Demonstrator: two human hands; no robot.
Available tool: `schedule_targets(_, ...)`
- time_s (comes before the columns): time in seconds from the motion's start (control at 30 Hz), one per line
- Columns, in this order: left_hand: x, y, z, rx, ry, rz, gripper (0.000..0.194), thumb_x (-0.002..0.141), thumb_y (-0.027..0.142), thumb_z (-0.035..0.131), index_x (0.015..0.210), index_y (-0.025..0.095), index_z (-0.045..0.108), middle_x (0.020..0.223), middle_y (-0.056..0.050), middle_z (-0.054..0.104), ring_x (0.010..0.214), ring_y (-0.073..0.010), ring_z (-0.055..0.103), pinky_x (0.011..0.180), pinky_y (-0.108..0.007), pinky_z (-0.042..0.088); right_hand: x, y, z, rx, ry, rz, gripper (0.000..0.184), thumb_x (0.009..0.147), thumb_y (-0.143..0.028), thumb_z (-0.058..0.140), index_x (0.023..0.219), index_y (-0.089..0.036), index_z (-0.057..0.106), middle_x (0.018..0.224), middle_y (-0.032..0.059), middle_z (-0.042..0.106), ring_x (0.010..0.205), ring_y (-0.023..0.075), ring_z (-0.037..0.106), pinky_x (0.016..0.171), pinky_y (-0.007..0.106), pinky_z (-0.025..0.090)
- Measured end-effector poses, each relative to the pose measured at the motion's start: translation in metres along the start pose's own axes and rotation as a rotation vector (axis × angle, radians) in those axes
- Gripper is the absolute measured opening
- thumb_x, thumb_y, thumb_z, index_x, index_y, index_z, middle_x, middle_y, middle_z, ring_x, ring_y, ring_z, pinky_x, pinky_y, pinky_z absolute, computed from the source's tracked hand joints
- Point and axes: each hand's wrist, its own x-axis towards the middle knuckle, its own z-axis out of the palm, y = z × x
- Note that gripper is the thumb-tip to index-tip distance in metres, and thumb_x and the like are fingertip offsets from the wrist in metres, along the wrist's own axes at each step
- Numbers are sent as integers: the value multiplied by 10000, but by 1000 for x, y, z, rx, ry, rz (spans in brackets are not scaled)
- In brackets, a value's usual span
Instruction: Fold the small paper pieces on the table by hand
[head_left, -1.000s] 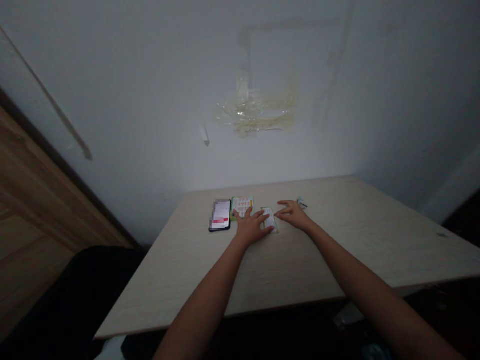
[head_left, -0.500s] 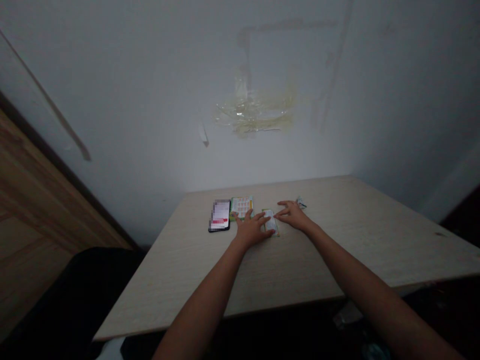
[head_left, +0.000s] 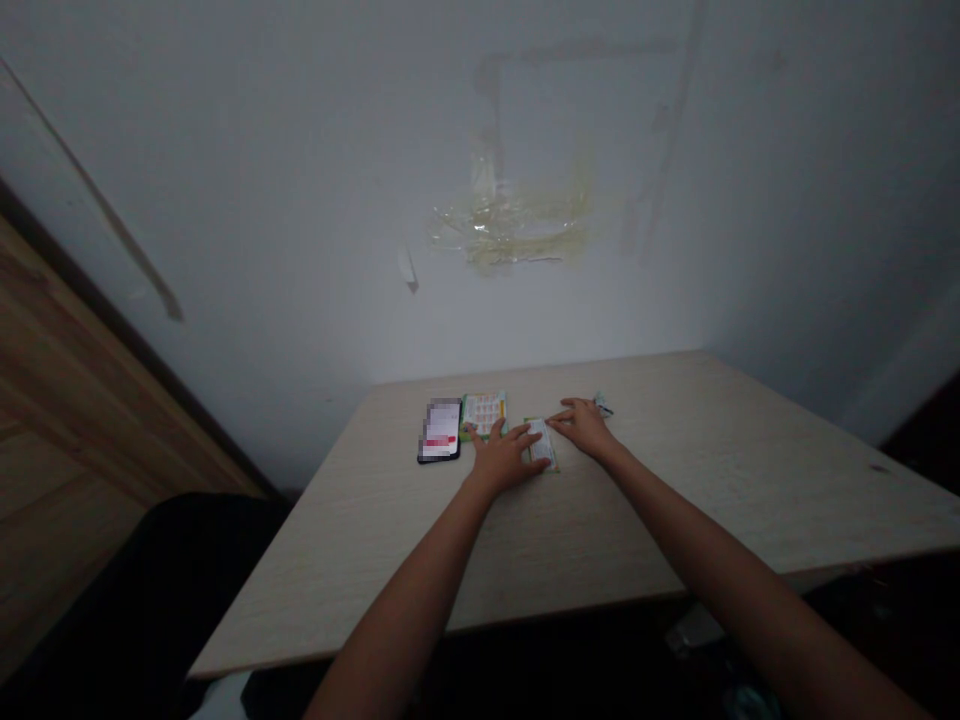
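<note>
Your spread left hand (head_left: 500, 462) and half-open right hand (head_left: 588, 429) touch, without gripping, a printed card (head_left: 541, 449), likely light, pliable, best held by its edges.

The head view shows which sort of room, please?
Probably a plain room in a home or dormitory: a bare wooden table, a wall with old tape, and wood panelling.
</note>
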Motion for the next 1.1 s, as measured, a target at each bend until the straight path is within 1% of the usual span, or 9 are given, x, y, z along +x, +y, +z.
schedule_targets(0.13,0,1,-2,-11,-4,-12,636,809,775,432,1381,499,476,1548,85,401,1460,-425,188,1058,-812,-31,1,-1,1,16,-16,36,268,876,-455,627,1021,-295,785,1292,96,597,1251,314,480,1103,482,335)
schedule_targets(0.27,1,0,-2,-4,-13,-15,636,805,788,424,1373,508,480,1552,92,393,1460,-425,191,1054,-817,-25,0,-4,2,-16,-24,37,256,900,-415,610,1085,-322,761,1327,77,575,1274,293,456,1114,469,303)
schedule_targets(0.43,1,1,-2,4,-11,-19,640,811,781,425,1382,498,477,1554,89,391,1461,-426,187,1066,-807,-19,-3,-10,0,-109,-30,48,266,925,-402,581,1131,-340,736,1346,81,557,1271,280,444,1097,462,301)
schedule_targets(0.57,-1,1,-2,14,6,-15,628,819,779,411,1382,508,470,1545,90,405,1462,-423,186,1054,-818,-25,-4,-11,-1,-118,-27,31,272,920,-413,587,1142,-351,731,1352,87,547,1279,292,437,1100,467,298)
schedule_targets(0.7,-1,1,0,15,16,-12,620,827,769,410,1388,509,462,1545,89,406,1465,-420,179,1054,-816,-42,-6,-8,-2,-65,-13,-14,269,888,-416,629,1120,-343,742,1366,85,535,1289,301,424,1106,475,301)
schedule_targets(0.8,0,1,1,3,21,-11,618,830,758,424,1391,502,464,1547,85,404,1466,-422,172,1063,-804,-56,-8,-7,-5,-2,-1,-53,195,856,-372,669,1005,-320,783,1302,74,582,1253,286,453,1094,454,329)
schedule_targets(0.9,1,0,1,-4,25,-5,621,830,757,425,1392,495,466,1547,81,404,1464,-425,174,1048,-816,-67,-10,-8,-7,24,19,-69,139,830,-343,694,905,-298,801,1220,75,628,1207,278,488,1079,444,347)
schedule_targets(1.1,1,0,2,-1,14,-12,620,828,767,410,1390,511,457,1552,89,393,1466,-421,172,1044,-820,-67,-10,-8,-5,26,33,-57,143,799,-343,716,900,-291,802,1140,75,664,1149,275,534,1060,442,365)
